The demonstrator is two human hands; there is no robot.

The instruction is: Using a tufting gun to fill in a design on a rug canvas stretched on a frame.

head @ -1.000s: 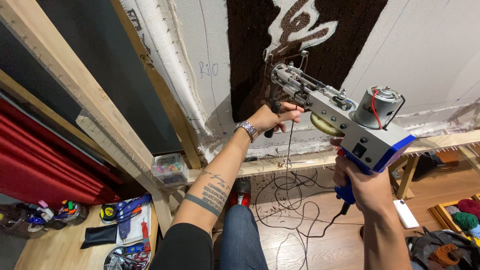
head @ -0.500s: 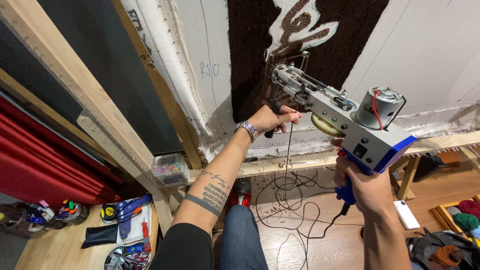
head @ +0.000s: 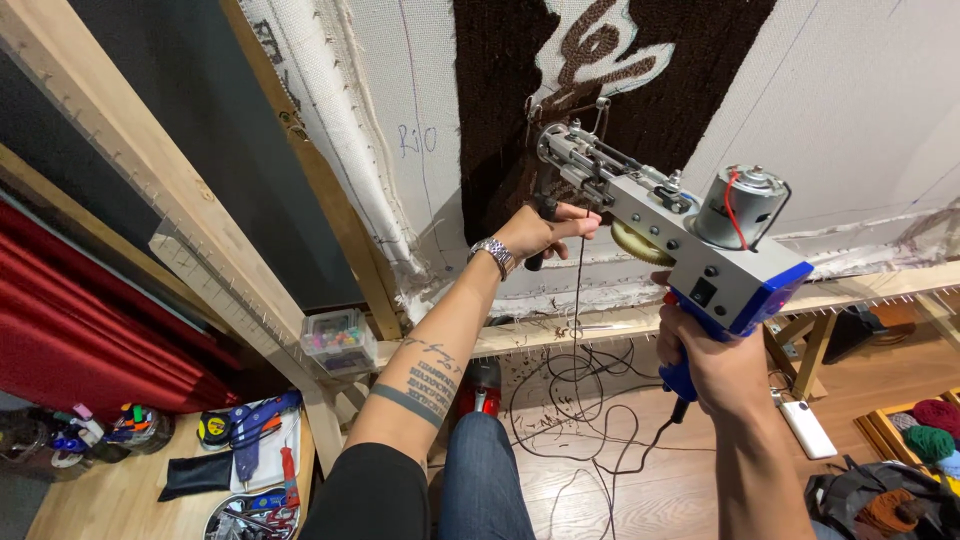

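Note:
I hold a grey and blue tufting gun (head: 690,240) against a white cloth (head: 850,110) stretched on a wooden frame (head: 130,170). My right hand (head: 715,365) grips its blue rear handle. Around the black front handle under the nose, my left hand (head: 540,232) is closed; a metal watch sits on that wrist. The needle end touches a dark brown tufted patch (head: 500,110) with a lighter brown and white motif. A thin dark yarn (head: 578,330) hangs from the gun toward the floor.
A clear box of coloured bits (head: 338,338) sits on the frame's lower beam. Tools and a black pouch (head: 200,472) lie on a low surface at left. Black cables (head: 580,420) loop over the wood floor. Yarn balls (head: 930,425) fill a crate at right. Red curtain at far left.

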